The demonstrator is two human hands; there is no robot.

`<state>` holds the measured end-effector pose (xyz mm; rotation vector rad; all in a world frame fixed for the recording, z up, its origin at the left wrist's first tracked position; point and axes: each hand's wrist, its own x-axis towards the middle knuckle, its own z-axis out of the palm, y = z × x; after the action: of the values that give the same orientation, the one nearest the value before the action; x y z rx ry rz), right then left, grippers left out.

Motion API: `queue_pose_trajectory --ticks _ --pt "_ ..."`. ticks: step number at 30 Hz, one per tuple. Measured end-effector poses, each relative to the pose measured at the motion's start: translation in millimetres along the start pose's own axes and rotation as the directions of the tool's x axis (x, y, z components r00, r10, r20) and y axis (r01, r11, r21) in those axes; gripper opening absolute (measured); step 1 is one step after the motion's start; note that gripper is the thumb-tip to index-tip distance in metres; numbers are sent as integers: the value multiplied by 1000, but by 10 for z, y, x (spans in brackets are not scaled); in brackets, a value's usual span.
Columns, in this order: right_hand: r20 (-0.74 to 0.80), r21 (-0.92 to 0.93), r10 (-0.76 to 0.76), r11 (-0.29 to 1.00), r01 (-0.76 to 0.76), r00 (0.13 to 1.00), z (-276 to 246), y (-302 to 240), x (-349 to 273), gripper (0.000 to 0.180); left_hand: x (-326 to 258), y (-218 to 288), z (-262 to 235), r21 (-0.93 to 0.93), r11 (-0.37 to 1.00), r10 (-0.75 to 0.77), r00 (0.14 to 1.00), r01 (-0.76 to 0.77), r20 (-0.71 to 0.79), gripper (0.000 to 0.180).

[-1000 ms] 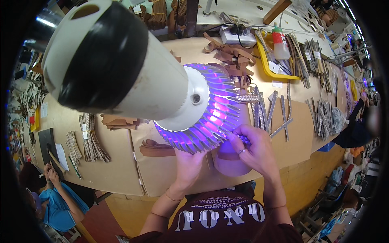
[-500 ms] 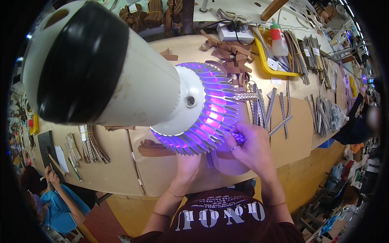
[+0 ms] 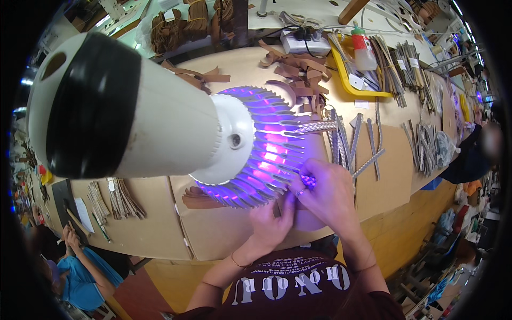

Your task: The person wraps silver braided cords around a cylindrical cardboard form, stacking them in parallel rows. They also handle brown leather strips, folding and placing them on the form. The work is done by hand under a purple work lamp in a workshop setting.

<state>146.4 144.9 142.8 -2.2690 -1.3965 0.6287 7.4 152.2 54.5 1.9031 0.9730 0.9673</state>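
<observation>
A large lamp with a white body (image 3: pixel 176 128), a black band and a ring of grey fins glowing violet covers much of the work. Just right of the fins, my right hand (image 3: pixel 328 194) is closed on a braided strap (image 3: pixel 308 181), tinted violet by the light. My left hand (image 3: pixel 272 226) is beside it, below the fins, with its thumb raised toward the right hand. The lamp hides some of its fingers, so its grip cannot be made out. Another braided strap (image 3: pixel 320 126) runs out from behind the fins toward the right.
Grey braided straps (image 3: pixel 356 144) lie to the right on cardboard. Brown strips (image 3: pixel 304 72) are heaped at the back, near a power strip (image 3: pixel 304 44) and a yellow tray (image 3: pixel 349 82) with a bottle (image 3: pixel 364 53). Strip bundles (image 3: pixel 125 200) lie at left, near a person in blue (image 3: pixel 80 277).
My left hand has come out from under the lamp and moved right, close to my right hand. The right hand shifted slightly left, still on the strap. The lamp appears farther left in view.
</observation>
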Motion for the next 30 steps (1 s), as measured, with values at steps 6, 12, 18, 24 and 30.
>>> queue_pose_trajectory --ticks 6,12,18,24,30 --pt "58 3 10 1000 -11 998 -42 23 39 23 -62 66 110 -53 998 23 999 -22 24 40" --pt "83 5 -105 994 105 991 -90 55 83 27 -62 22 105 -3 997 83 996 -83 38 43" --pt "164 21 -107 994 105 981 -272 138 44 34 -65 14 103 8 996 84 996 -84 36 38" --pt "184 -45 -63 996 73 981 -611 301 -16 35 -64 4 107 31 996 83 995 -85 51 36" --pt "159 -2 -85 996 86 984 -593 400 -11 37 -62 1 89 61 994 82 994 -87 76 36"
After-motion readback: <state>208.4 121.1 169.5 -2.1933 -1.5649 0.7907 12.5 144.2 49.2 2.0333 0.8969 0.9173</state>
